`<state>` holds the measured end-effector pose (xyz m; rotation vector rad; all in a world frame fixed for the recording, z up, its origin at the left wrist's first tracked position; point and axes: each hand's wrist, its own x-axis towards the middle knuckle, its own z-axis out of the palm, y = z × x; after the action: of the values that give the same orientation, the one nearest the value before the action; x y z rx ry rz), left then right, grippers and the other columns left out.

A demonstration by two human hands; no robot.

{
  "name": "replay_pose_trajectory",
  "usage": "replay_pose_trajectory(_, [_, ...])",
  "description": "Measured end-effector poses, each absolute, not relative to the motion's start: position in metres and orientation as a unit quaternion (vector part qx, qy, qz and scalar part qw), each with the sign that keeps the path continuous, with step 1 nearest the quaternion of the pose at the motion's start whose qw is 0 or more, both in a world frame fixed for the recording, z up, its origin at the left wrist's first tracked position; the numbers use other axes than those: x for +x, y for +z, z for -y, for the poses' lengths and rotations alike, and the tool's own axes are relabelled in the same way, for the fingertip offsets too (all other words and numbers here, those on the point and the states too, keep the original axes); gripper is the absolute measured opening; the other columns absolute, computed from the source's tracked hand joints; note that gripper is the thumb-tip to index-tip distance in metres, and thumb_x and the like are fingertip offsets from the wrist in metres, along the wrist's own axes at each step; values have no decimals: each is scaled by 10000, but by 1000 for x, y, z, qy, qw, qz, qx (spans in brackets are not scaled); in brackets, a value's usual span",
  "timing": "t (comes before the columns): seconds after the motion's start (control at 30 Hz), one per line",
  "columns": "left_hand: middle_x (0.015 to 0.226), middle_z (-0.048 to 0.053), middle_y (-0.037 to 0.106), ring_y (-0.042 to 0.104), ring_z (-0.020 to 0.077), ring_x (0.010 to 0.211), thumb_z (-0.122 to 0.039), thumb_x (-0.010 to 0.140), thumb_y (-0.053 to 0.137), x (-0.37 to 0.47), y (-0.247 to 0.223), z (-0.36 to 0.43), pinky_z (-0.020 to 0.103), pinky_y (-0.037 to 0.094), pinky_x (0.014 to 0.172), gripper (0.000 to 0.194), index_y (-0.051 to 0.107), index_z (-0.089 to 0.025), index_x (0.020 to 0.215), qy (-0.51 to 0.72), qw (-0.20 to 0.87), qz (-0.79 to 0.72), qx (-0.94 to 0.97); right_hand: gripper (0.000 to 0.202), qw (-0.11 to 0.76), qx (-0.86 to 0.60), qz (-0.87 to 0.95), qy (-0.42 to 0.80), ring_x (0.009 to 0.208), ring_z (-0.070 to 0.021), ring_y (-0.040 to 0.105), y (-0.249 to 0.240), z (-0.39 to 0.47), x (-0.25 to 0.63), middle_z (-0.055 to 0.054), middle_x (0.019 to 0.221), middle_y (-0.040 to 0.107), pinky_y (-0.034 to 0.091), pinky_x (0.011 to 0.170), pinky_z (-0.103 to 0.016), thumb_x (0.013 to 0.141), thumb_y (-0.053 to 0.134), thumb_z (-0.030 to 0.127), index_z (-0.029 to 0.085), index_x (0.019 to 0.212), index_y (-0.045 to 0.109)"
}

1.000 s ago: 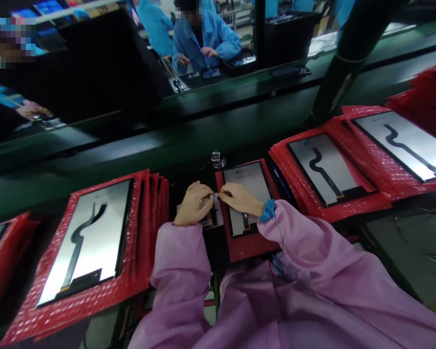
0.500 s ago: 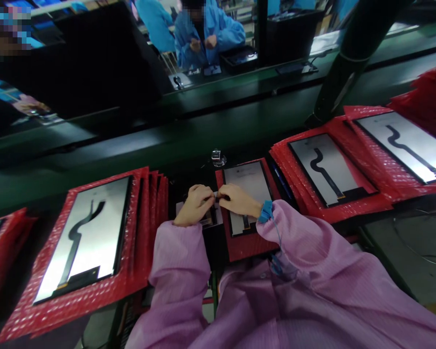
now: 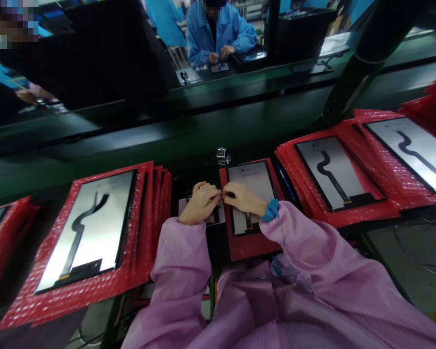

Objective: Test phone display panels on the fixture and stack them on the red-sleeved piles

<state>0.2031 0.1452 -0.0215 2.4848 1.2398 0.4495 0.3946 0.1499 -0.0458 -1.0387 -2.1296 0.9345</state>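
Observation:
My left hand (image 3: 200, 203) and my right hand (image 3: 242, 198) meet at their fingertips, fingers closed in a pinch. Whatever is between the fingers is too small or hidden to make out. Under my right hand lies a display panel (image 3: 252, 177) with a grey back, resting on a red sheet (image 3: 252, 248). Part of its dark flex cable (image 3: 248, 220) shows below that hand, and the rest is covered. Beneath my left hand is a small pale-edged flat piece (image 3: 220, 215), mostly hidden. A blue strap (image 3: 271, 210) circles my right wrist.
Red bubble sleeves carrying a display panel (image 3: 90, 228) are stacked at left. More panels (image 3: 334, 169) on red sleeves (image 3: 378, 206) stand at right. A small clear-and-metal item (image 3: 222, 155) sits behind, a blue pen (image 3: 286, 180) to the right. Across the bench, a person in blue (image 3: 221, 34) works.
The view has shifted slightly. My two hands stay close together, with the fingers only slightly rearranged. Across the bench, the person's hands have lowered to a piece on the surface.

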Motion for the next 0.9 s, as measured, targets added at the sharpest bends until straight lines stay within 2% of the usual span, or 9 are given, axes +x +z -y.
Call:
replay_pose_trajectory(0.23, [765, 30, 639, 596, 215, 823, -261, 925, 426, 201, -23, -144, 504, 391, 1051, 257, 588, -220, 730, 168, 160, -435, 870, 149, 280, -377, 804, 366, 829, -153, 528, -45, -151, 393, -13, 830, 615, 392, 830, -298, 915, 631, 145, 175, 777, 584])
replay_pose_trajectory(0.37, [739, 31, 628, 595, 223, 796, -307, 955, 416, 196, -20, -145, 487, 426, 1009, 306, 567, -225, 703, 240, 150, -456, 844, 177, 256, -358, 806, 395, 791, -135, 575, -31, -155, 407, -3, 838, 656, 423, 761, -268, 983, 589, 260, 163, 846, 644])
replay_pose_trajectory(0.4, [808, 48, 656, 610, 239, 861, -314, 960, 422, 196, -19, -143, 490, 425, 1018, 282, 594, -224, 755, 284, 127, -478, 821, 218, 253, -363, 805, 395, 779, -133, 584, -27, -158, 413, 0, 840, 666, 429, 740, -264, 1008, 553, 302, 164, 876, 660])
replay_pose_trajectory(0.47, [1095, 105, 678, 589, 289, 1116, -329, 973, 449, 198, -18, -135, 522, 380, 1096, 228, 645, -215, 993, 388, 59, -536, 747, 283, 262, -413, 796, 357, 805, -141, 599, -22, -164, 430, -6, 880, 687, 445, 755, -272, 1040, 490, 359, 175, 949, 684])
replay_pose_trajectory(0.57, [1432, 154, 519, 418, 334, 1389, -358, 996, 496, 214, -24, -103, 587, 270, 1198, 408, 501, -234, 1385, 485, -12, -591, 644, 291, 296, -545, 747, 240, 1026, -222, 580, -21, -174, 457, -93, 1110, 686, 436, 932, -377, 1052, 432, 309, 169, 1128, 676])
replay_pose_trajectory(0.63, [1452, 159, 490, 404, 339, 1414, -348, 995, 534, 232, -35, -72, 607, 281, 1204, 503, 410, -259, 1475, 460, 5, -580, 672, 318, 307, -613, 705, 182, 1193, -321, 492, -27, -181, 471, -183, 1255, 618, 384, 1017, -500, 1033, 413, 233, 134, 1243, 630])
replay_pose_trajectory(0.7, [1504, 185, 421, 350, 357, 1468, -334, 975, 583, 252, -52, -41, 623, 305, 1200, 595, 353, -248, 1516, 404, 50, -544, 734, 342, 304, -656, 675, 145, 1267, -396, 414, -35, -189, 481, -239, 1290, 568, 364, 1028, -579, 1004, 417, 184, 100, 1277, 605])
replay_pose_trajectory(0.8, [1615, 189, 276, 188, 391, 1559, -332, 976, 586, 273, -77, -9, 659, 306, 1199, 621, 330, -266, 1539, 326, 107, -536, 771, 303, 294, -676, 665, 121, 1275, -422, 388, -49, -202, 486, -255, 1252, 549, 371, 1028, -607, 978, 431, 166, 82, 1179, 642])
replay_pose_trajectory(0.9, [1645, 182, 238, 127, 390, 1579, -340, 981, 585, 279, -90, 0, 671, 286, 1208, 638, 313, -284, 1556, 319, 108, -546, 767, 294, 293, -653, 688, 117, 1247, -410, 400, -60, -214, 489, -241, 1191, 555, 362, 1024, -635, 976, 390, 165, 93, 1056, 663])
